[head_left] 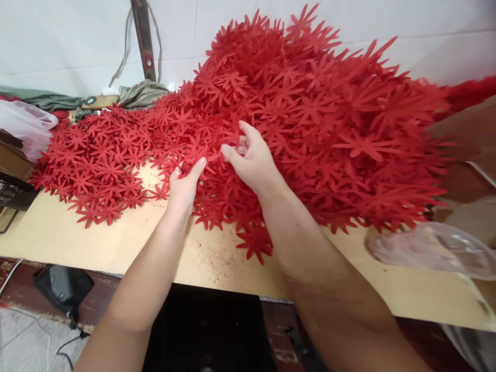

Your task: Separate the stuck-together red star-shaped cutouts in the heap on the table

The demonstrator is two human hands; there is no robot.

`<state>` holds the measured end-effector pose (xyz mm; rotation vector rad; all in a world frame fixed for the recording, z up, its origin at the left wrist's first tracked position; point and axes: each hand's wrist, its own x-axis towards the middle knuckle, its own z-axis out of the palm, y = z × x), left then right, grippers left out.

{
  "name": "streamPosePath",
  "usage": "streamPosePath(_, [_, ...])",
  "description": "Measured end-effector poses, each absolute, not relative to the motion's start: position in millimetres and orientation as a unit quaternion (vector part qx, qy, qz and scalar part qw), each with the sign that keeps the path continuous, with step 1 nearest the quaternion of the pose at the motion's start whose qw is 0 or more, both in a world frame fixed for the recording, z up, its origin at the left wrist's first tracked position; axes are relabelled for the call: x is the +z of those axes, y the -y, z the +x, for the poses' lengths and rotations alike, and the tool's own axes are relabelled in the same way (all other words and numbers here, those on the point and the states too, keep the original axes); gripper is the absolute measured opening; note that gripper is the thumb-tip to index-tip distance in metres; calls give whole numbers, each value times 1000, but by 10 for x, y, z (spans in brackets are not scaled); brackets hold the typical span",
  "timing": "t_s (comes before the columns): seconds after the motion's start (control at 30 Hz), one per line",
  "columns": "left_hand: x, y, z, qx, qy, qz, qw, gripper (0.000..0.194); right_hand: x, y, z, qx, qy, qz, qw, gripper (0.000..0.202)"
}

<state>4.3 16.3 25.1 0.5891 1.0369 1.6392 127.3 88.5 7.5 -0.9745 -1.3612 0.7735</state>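
Seemingly midway, with no finished portion distinguishable, the left hand [185,187] pinches a blurred, thin red piece [213,157] above the table [83,242]; the right hand [252,159] meets it, its grip unclear. Loose, matching-coloured, narrow-petalled shapes remain in a low left spread [103,163] and a tall right heap [329,116].

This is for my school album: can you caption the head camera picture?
Left hand and right hand among heaped red star-shaped cutouts on a pale tabletop.
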Motion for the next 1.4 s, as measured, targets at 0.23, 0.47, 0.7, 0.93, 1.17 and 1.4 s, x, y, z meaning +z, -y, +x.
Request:
streamPosePath(0.23, [224, -153, 47, 673, -420, 287, 537, 30, 295, -477, 1090, 432, 652, -357, 511, 41])
streamPosePath(0.47, [233, -135, 54, 638, -417, 276, 585, 29, 196, -544, 1089, 451, 545, -381, 596, 18])
streamPosePath(0.7, [246, -115, 75, 630, -404, 302, 590, 22, 112, -624, 1290, 396, 507, -423, 638, 15])
streamPosePath(0.93, [198, -144, 93, 652, -440, 289, 546, 25, 26, -639, 1375, 234, 600, -468, 605, 45])
streamPosePath(1.17, [150, -162, 86, 657, -441, 280, 544, 31, 164, -405, 1183, 327, 680, -393, 526, 45])
streamPosePath(1.4, [196, -142, 98, 627, -422, 276, 594, 34, 186, -367, 1063, 394, 621, -385, 558, 35])
